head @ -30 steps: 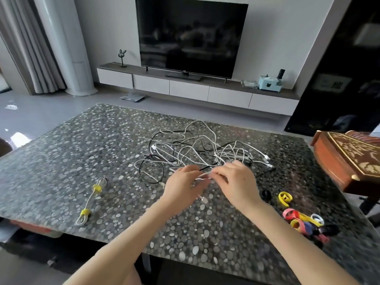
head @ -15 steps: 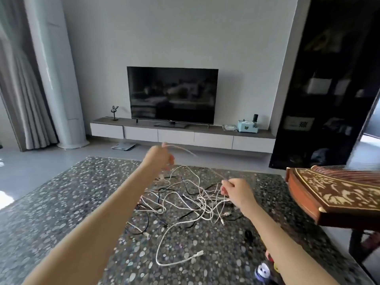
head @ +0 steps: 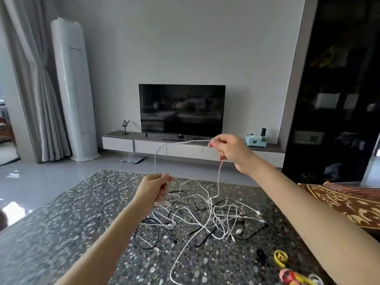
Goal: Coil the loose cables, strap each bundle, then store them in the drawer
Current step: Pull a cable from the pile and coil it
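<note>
A tangle of white and black cables [head: 207,219] lies on the pebble-patterned table [head: 61,233]. One white cable [head: 157,159] is lifted out of it and runs in a loop between my hands. My left hand [head: 153,189] pinches it low, just above the heap. My right hand [head: 230,150] grips it higher up and to the right, and the cable hangs down from that hand into the tangle. Coloured straps [head: 292,274] lie at the table's near right, with a yellow strap ring [head: 280,257] and a black one [head: 260,254] beside them.
A carved brown wooden instrument [head: 345,202] stands at the table's right edge. Beyond the table are a TV [head: 182,111] on a low cabinet with drawers [head: 150,146], a white floor-standing unit [head: 72,89], curtains and a dark shelf at right.
My right hand has risen and swung right with the white cable. My left hand has dropped towards the heap. The view has tilted, bringing the straps back into sight.
</note>
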A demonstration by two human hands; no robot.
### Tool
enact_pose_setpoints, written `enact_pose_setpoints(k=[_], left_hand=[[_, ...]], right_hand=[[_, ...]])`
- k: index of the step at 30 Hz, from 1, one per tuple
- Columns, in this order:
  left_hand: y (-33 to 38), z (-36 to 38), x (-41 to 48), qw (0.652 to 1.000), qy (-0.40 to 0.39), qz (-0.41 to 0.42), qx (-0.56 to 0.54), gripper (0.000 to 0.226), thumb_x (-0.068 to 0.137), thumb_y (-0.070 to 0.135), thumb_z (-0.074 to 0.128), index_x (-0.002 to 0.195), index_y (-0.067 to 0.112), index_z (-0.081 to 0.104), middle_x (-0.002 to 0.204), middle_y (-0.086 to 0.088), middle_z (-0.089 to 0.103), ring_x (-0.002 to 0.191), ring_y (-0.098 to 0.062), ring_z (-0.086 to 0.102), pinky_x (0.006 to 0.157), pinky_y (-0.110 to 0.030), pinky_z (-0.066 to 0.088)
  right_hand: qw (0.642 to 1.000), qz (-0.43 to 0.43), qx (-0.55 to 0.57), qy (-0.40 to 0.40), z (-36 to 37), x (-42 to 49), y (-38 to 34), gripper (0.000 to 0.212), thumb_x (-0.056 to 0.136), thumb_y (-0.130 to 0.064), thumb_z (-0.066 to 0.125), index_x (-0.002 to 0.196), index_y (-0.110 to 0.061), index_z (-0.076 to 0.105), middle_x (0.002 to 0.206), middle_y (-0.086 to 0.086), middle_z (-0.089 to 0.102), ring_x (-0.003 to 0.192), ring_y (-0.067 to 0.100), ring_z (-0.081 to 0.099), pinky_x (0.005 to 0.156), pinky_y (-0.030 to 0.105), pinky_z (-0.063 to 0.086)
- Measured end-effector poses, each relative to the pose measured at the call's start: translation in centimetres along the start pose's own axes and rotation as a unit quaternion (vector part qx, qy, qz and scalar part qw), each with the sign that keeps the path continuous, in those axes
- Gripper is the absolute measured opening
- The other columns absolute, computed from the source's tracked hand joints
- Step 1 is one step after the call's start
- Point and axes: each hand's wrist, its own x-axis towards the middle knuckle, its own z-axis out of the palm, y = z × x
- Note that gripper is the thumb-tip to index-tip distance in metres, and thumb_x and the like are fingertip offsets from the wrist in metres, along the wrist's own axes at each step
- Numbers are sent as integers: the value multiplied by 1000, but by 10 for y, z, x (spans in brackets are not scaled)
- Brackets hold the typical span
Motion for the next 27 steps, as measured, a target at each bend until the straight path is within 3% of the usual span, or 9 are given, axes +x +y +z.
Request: enact_pose_setpoints(k=[3,6,9,11,14,18,20,24,27], left_hand=[[18,6,-1,992,-28,55,-111,45,93,44,44,104,3,60,48,5,38,37,-7,29,34,-19,27],[33,12,-1,981,-57,147,-114,66,81,66,38,116,13,57,48,8,31,40,-7,24,37,-19,25],[42,14,-7,970,-109,166,-137,76,71,79,34,123,27,55,49,7,29,42,-8,20,39,-19,24],[41,16,-12,971,-116,132,-162,74,73,79,32,124,30,53,48,6,30,42,-9,19,38,-20,24],[30,17,-14,970,-70,97,-211,49,89,59,34,122,29,54,46,3,35,38,-9,22,35,-20,23],[9,10,-19,970,-16,68,-232,7,99,17,45,99,12,50,49,1,41,36,-7,30,32,-16,24],[-1,4,-21,977,9,56,-203,7,95,14,52,91,9,51,52,3,45,39,-7,35,34,-17,29],[-10,-4,-21,977,24,9,-213,34,96,37,47,94,7,63,57,2,49,44,-10,41,36,-18,34],[-15,-6,-27,989,-41,7,-140,44,90,44,46,101,7,67,55,1,49,39,-9,38,32,-18,28]], right_hand=[[990,-80,50,107,-8,24,-57,25,97,-12,50,76,-16,64,56,-7,47,52,9,38,56,26,40],[946,-218,116,209,-15,26,-100,23,94,-14,53,74,-18,64,64,-14,57,53,2,41,57,21,34],[920,-283,-22,269,5,0,-87,20,93,-18,53,77,-12,63,53,-15,50,51,2,43,53,15,32],[950,-217,-58,216,23,-20,-55,23,94,-16,52,77,-6,64,50,-11,46,46,4,39,49,17,31],[992,-69,36,95,38,-46,-7,24,95,-10,48,80,4,61,51,2,45,46,12,37,48,24,32],[979,62,188,50,44,-71,26,17,92,-1,46,84,-1,62,52,-1,51,45,10,44,44,20,36],[974,87,200,58,47,-80,38,17,91,0,47,85,-2,62,52,-1,54,45,10,46,44,19,38],[971,113,201,57,52,-95,60,17,93,-2,48,89,-5,64,58,3,60,51,14,52,50,24,42],[970,116,213,36,57,-108,73,14,94,-5,50,92,-8,64,60,3,63,53,13,55,50,21,45]])
